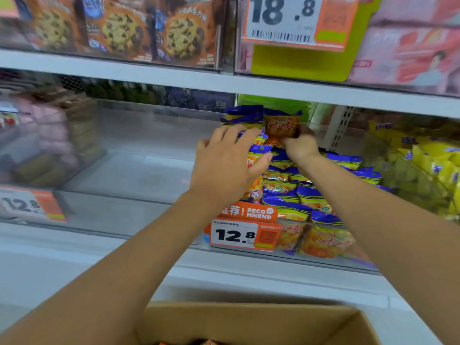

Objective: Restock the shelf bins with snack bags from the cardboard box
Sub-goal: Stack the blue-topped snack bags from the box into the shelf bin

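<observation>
Left hand (229, 165) in the head view sits at the middle of the frame. Its fingers are spread and almost straight, and they press against the left side of the pile of snack bags (311, 195). It does not grip anything.

Right hand (300, 143) is just to the right of it and a little higher. I see its fingers curled around the lower edge of one orange snack bag (282, 125) with red characters, which it holds upright on top of the pile, under the shelf board above.

The pile fills the shelf bin (286, 255) at the centre right, so the bags lie below and between both hands. On the front wall of the bin I read a price tag (234, 235) saying 12.8 and an orange sign (249, 211) above it.

At the bottom centre the cardboard box (261, 319) stands open, well apart from both hands, under the forearms.

Yellow bags (423, 165) are at the right edge, and cookie boxes (119, 28) at the upper left.
</observation>
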Available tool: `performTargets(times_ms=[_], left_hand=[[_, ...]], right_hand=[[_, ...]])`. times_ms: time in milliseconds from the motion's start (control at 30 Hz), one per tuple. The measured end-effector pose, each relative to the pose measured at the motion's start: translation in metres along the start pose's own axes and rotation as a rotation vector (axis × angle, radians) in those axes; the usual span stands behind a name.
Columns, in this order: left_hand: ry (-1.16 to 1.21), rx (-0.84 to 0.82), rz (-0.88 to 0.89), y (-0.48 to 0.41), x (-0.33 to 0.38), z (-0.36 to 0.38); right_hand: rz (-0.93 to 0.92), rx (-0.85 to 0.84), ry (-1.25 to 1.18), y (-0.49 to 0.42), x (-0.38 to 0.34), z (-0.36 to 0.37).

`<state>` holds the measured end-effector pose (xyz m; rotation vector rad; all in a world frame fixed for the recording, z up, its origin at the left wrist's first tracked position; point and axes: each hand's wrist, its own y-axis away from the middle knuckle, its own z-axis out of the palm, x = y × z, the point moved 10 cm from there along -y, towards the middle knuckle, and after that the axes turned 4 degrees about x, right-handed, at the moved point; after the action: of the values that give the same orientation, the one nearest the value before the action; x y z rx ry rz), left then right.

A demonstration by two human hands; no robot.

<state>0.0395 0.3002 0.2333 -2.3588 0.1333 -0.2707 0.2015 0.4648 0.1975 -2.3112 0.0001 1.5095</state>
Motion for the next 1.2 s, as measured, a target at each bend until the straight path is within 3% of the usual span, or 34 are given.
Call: performTargets(times_ms=[233, 400, 767, 900, 1067, 1200], left_hand=[[0.013, 0.025, 0.005, 0.000, -0.001, -0.001], [0.009, 0.038, 0.005, 0.001, -0.001, -0.004], [0.021, 0.042, 0.004, 0.001, -0.001, -0.004], [0.022, 0.039, 0.002, 0.001, -0.001, -0.003], [0.023, 0.044, 0.001, 0.001, -0.002, -0.003], [0.029, 0.034, -0.003, 0.002, -0.002, -0.002]], right_hand=[[-0.007, -0.011, 0.075, -0.008, 0.009, 0.006], [-0.042, 0.082, 0.056, -0.010, 0.011, 0.000], [-0.108, -0.053, 0.222, -0.023, 0.001, 0.016], [-0.027, -0.058, 0.116, -0.027, 0.009, 0.013], [-0.037, -0.149, 0.175, -0.025, 0.014, 0.020], [-0.058, -0.040, 0.015, -0.021, 0.009, 0.005]])
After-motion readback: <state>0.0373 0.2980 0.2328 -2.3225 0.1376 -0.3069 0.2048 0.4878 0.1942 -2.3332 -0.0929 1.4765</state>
